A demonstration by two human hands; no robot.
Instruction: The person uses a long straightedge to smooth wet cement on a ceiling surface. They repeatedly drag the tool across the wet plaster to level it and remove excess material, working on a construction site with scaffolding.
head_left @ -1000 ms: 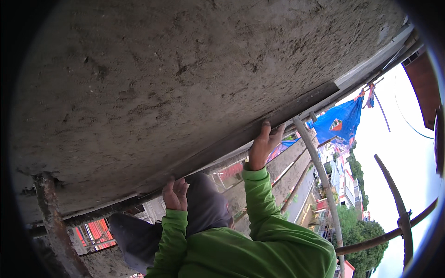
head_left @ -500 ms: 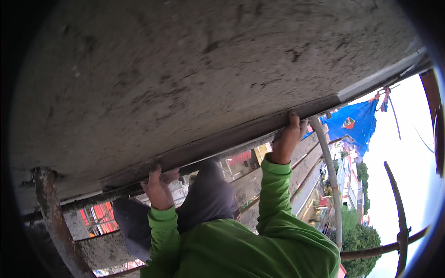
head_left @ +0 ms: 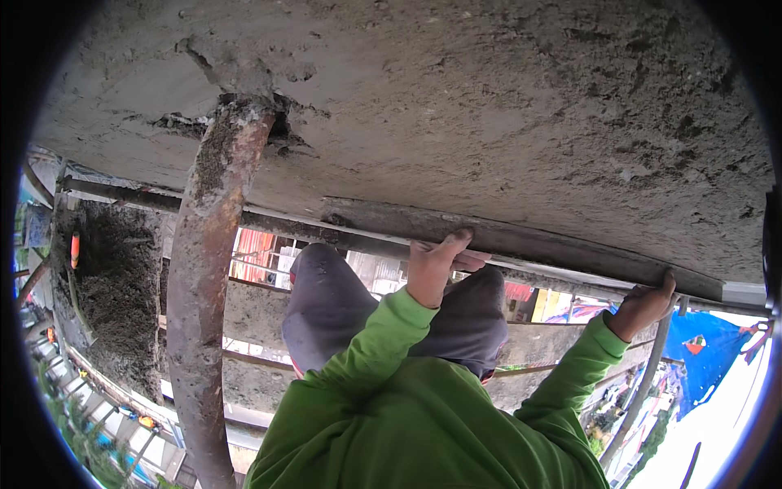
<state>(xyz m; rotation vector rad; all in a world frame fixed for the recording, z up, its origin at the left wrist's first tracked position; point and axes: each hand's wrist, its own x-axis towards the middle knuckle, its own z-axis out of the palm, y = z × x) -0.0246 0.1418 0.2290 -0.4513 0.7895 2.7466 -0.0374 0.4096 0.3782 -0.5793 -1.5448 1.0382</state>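
Note:
A long, narrow grey board lies along the lower edge of a rough cement surface. My left hand is closed on it left of the middle, thumb on the upper side and fingers towards the underside. Close to its right end, my right hand grips the same board, with the thumb up and the other fingers partly hidden. Both arms are in green sleeves and reach forward. Under the board runs a thin pale edge.
At left, a thick, mortar-crusted pole meets the cement at a ragged hole. Scaffold planks lie below my legs, with gaps showing buildings far down. A thinner pole and a blue tarp are on the right.
The view has swung left and tilted, bringing the thick pole nearer the middle. Both hands stay on the board; the left seems slightly farther right along it.

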